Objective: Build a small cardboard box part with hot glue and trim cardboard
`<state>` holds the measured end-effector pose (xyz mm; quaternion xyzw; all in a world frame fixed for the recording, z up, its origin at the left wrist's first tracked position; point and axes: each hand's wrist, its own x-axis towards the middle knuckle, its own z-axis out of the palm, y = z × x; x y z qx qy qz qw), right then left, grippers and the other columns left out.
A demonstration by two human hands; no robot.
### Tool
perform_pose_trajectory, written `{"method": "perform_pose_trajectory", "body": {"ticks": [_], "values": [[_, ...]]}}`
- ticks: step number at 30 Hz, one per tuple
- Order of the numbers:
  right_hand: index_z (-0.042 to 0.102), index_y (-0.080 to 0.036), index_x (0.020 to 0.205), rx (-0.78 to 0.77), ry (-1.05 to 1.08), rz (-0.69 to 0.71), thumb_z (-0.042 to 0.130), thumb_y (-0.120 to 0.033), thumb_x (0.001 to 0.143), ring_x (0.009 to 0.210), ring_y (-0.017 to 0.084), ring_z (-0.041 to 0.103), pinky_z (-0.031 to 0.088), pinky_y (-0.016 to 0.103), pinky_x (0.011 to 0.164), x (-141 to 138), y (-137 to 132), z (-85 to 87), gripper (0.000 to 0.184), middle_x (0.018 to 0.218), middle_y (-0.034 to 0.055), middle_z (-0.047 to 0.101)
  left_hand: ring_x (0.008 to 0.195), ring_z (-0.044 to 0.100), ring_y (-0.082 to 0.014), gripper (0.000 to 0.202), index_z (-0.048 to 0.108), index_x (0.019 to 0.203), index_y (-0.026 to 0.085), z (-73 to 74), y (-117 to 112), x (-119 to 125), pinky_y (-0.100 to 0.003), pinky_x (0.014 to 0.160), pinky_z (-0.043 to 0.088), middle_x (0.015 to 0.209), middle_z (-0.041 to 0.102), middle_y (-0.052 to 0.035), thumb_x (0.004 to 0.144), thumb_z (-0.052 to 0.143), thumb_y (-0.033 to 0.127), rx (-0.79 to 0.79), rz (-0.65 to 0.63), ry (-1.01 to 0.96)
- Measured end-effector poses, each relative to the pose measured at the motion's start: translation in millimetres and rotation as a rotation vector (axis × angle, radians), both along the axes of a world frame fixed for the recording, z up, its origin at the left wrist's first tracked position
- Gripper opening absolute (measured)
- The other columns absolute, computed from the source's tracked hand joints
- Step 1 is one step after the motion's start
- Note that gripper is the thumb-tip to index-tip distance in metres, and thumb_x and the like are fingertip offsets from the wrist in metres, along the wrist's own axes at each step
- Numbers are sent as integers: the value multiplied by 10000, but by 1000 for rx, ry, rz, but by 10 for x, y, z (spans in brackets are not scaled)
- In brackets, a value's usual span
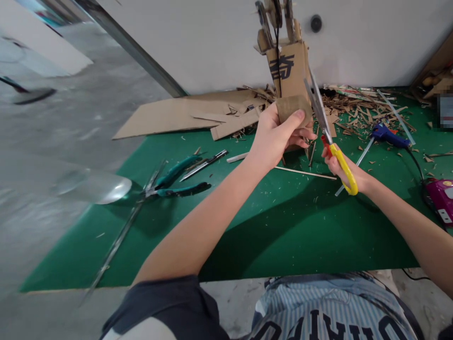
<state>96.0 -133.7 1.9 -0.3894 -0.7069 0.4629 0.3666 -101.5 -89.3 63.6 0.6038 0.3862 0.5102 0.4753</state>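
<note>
My left hand (283, 127) is closed on a small brown cardboard piece (290, 106) with a rounded edge, the thumb lying across its face. Scissors (320, 111) with yellow and red handles are gripped in my right hand (339, 167). Their parted blades point up beside the right edge of the piece; whether they touch it I cannot tell. Directly behind stands a cardboard construction (292, 71) with a dark printed character, a black cord and round parts at its top. My left hand hides some of its base.
Cardboard scraps (357, 111) and a large cardboard sheet (170, 113) lie along the wall. Green-handled pliers (180, 191), a utility knife (205, 164) and a clear bottle (95, 184) are on the left. On the right are a blue glue gun (389, 136) and a purple power strip (440, 198).
</note>
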Motion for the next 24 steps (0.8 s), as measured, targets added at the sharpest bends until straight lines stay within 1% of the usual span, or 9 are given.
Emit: {"method": "perform_pose_trajectory", "body": {"ticks": [1,3,7,11,13,16,19,24], "values": [[373,-264,964,10,-18,17,423,-837,880,690,139,364,383,321,609,9,-3,18,582,834,-15,384,684,745,-151,375,584,1068,197,10,-9,1,-215,569,542,821,689,-15,900,680,519,-4,-4,5],[346,-269,954,24,-64,31,416,-832,886,703,142,354,391,327,633,23,-9,48,572,843,-17,380,675,746,-148,372,589,1078,201,25,-20,-2,-214,566,553,827,707,-16,890,700,502,-7,-9,11],[311,-273,947,36,-109,46,390,-804,916,686,136,319,376,324,637,36,-22,69,538,837,-29,364,564,695,-99,297,603,994,199,29,-9,-16,-171,503,522,753,693,5,871,736,435,-17,-26,-12],[306,-268,953,39,-100,53,387,-817,907,671,126,309,364,317,626,33,-35,74,557,857,-29,358,510,662,-77,239,606,942,196,23,3,-17,-156,465,511,702,674,28,878,731,391,-9,-15,-23],[307,-266,960,38,-105,45,383,-838,894,672,122,310,368,319,631,29,-35,70,580,862,-29,361,505,660,-76,246,611,955,192,21,1,-12,-162,473,524,694,676,31,880,733,392,9,0,-13],[317,-269,973,32,-118,24,369,-849,888,681,131,331,369,327,632,27,-22,46,589,831,-36,362,511,666,-75,310,618,995,189,11,-1,-3,-166,495,545,687,686,30,869,753,437,44,29,0],[327,-274,975,21,-106,15,374,-847,889,706,143,355,373,333,643,33,-5,24,581,823,-33,378,517,667,-72,352,613,1035,193,2,2,3,-165,512,553,681,688,37,864,757,465,43,25,-12],[361,-266,977,16,-74,43,394,-857,875,774,153,382,412,347,710,42,-5,58,601,872,-12,398,502,647,-66,219,598,1007,198,13,7,2,-170,509,536,661,656,50,918,686,377,-30,-31,-42]]}}
